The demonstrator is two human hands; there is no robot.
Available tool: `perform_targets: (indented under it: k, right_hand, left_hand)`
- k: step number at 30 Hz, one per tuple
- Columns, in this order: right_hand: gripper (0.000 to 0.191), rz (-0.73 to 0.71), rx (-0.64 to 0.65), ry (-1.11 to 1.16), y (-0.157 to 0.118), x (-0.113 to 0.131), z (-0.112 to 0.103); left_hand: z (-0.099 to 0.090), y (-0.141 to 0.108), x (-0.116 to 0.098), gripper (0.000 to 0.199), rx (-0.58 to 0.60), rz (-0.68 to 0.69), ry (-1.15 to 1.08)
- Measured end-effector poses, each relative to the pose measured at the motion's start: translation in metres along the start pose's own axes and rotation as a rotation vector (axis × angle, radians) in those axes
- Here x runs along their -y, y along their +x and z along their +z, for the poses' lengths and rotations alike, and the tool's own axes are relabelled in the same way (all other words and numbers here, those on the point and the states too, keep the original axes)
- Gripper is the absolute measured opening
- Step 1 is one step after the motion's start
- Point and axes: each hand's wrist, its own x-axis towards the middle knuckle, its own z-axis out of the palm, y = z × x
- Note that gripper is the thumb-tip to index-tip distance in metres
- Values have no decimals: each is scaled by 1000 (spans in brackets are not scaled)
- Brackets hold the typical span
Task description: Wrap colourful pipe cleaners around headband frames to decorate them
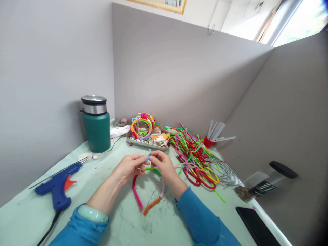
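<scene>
Between my fingertips is a short piece of light blue pipe cleaner (148,155), its free end pointing up. My left hand (132,166) pinches it from the left, and my right hand (164,166) closes on it from the other side. Just under both hands is a headband (137,195) wrapped in pink, green, lilac and orange fuzzy pipe cleaner, its two ends toward me. My hands cover parts of its upper curve, and I cannot tell whether my fingers touch it.
A metal tray (148,144) holds fuzzy bands and small pieces. Loose pipe cleaners (189,147) and red-handled scissors (201,179) lie to the right, near glue sticks (216,130) and a phone (256,225). At left are a blue glue gun (57,188) and a green bottle (96,131).
</scene>
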Motion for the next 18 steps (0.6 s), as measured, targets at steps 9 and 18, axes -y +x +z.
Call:
perform_targets:
  k: [9, 18]
  right_hand:
    - [26, 186, 205, 189, -6, 6, -10]
    - [21, 101, 168, 18, -2, 0, -10]
  left_hand:
    - [-1, -6, -4, 25, 42, -25, 155]
    - [-5, 0, 3, 32, 40, -48, 216]
